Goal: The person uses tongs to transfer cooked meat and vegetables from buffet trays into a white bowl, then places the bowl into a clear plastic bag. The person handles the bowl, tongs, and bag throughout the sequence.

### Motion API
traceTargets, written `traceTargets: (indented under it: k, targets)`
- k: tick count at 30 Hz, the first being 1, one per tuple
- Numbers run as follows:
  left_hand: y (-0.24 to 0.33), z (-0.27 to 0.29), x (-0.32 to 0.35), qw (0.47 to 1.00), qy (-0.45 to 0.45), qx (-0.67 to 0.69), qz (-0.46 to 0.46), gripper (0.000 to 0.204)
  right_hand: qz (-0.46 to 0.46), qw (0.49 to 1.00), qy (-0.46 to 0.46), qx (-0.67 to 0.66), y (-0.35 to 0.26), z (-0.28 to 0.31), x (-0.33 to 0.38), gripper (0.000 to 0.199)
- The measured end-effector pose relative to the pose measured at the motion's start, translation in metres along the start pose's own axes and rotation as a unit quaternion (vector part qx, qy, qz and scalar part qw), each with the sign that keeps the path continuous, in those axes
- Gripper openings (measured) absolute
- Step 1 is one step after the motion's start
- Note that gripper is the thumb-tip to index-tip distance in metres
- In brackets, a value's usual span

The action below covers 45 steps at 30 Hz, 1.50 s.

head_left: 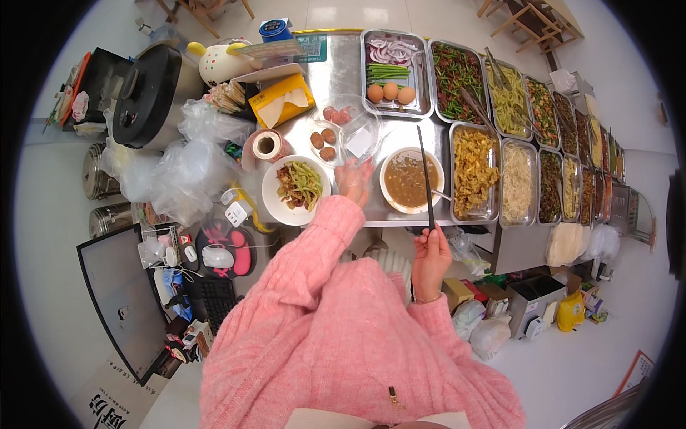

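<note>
My right hand is closed round the lower end of a pair of dark chopsticks, which point up and away past the right side of a bowl. That white bowl holds brown soup with bits in it, and a spoon handle rests over its right rim. My left hand has its fingers at the near rim of a round clear plastic lid and seems to grip it; clear film blurs the fingers. Left of this hand, a white bowl holds green vegetable strips and meat. Brown eggs lie beyond it.
Steel trays of cooked dishes line the counter's right side; one tray holds onion, greens and eggs. A paper roll, yellow tissue box, plastic bags and black-lidded pot crowd the left. A monitor stands lower left.
</note>
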<state>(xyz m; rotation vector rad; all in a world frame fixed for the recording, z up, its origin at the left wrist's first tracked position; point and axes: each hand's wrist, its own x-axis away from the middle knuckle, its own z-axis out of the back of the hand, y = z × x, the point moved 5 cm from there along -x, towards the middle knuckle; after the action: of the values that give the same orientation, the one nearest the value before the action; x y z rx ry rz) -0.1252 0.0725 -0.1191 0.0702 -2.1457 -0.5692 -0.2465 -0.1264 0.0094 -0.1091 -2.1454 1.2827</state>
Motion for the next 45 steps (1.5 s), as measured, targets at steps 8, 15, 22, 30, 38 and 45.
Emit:
traceTargets:
  k: [8,15,22,30,38,45]
  targets:
    - [0.005,-0.027,0.035,0.998,-0.049,0.032,0.023,0.026,0.058,0.997,0.037,0.034,0.002,0.011,-0.025,0.03]
    - [0.069,-0.029,0.1,0.988,-0.113,-0.108,-0.007,0.026,-0.009,0.999,0.029,0.039,0.073,0.004,-0.011,0.03]
    - [0.137,0.003,0.166,0.959,-0.176,-0.215,-0.061,0.019,-0.01,0.985,-0.113,0.132,0.172,-0.07,0.015,0.024]
    - [0.134,0.057,0.192,0.957,-0.189,-0.217,-0.024,0.017,0.126,0.884,-0.23,0.387,0.206,-0.093,0.057,0.02]
    - [0.128,0.086,0.206,0.943,-0.209,-0.258,0.025,0.024,0.12,0.851,-0.29,0.422,0.211,-0.099,0.08,0.025]
    - [0.123,0.094,0.215,0.926,-0.215,-0.311,-0.003,0.014,0.016,0.888,-0.337,0.312,0.186,-0.093,0.074,0.029]
